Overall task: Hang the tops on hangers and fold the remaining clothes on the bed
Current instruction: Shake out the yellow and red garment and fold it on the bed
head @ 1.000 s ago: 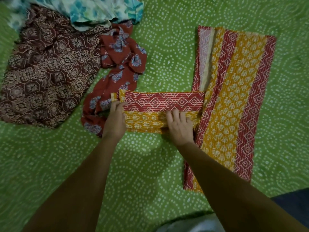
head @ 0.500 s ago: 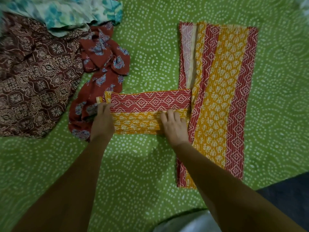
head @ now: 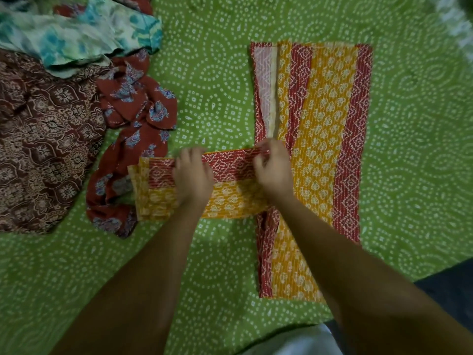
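Kurta (head: 320, 129): flat on the bed (head: 217, 73), body folded lengthwise, sleeve (head: 230, 185) out sideways under both hands.
Left hand (head: 193, 179): on mid-sleeve, fingers curled at its far edge.
Right hand (head: 273, 172): at the sleeve root, fingers pinching the red border.
Done: fold part-made, by my judgement.
Left: brown garment (head: 43, 139), red floral piece (head: 133, 139), teal piece (head: 76, 34), beyond the left fingers, unfolded.
Hangers: none visible.

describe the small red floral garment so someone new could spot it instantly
On the green dotted bedspread, look to the pile of clothes at the left. The red floral garment lies crumpled at the pile's right edge, beside the yellow and red garment. Unlike the brown patterned cloth and the teal cloth, it is brick red with blue flowers.
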A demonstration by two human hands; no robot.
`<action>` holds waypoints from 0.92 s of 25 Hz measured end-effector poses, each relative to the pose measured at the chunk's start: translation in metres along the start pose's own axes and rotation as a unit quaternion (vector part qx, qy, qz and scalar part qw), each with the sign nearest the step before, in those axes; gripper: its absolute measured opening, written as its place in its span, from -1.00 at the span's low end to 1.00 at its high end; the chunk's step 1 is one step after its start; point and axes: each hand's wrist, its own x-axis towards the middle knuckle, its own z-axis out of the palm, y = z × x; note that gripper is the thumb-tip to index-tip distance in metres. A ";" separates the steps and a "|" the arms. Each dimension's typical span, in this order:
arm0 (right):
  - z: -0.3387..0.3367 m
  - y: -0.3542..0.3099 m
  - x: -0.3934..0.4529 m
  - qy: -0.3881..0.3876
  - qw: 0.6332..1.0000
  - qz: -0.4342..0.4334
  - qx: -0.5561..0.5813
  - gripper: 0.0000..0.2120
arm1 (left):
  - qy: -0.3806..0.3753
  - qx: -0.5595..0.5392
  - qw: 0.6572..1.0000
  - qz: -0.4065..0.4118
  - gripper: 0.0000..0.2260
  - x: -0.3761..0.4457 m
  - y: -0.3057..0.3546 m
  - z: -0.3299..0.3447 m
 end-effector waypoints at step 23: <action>-0.024 -0.043 0.240 -0.088 0.924 0.133 0.346 -0.88 | -0.153 -0.075 0.984 0.042 -0.52 0.019 0.088 0.078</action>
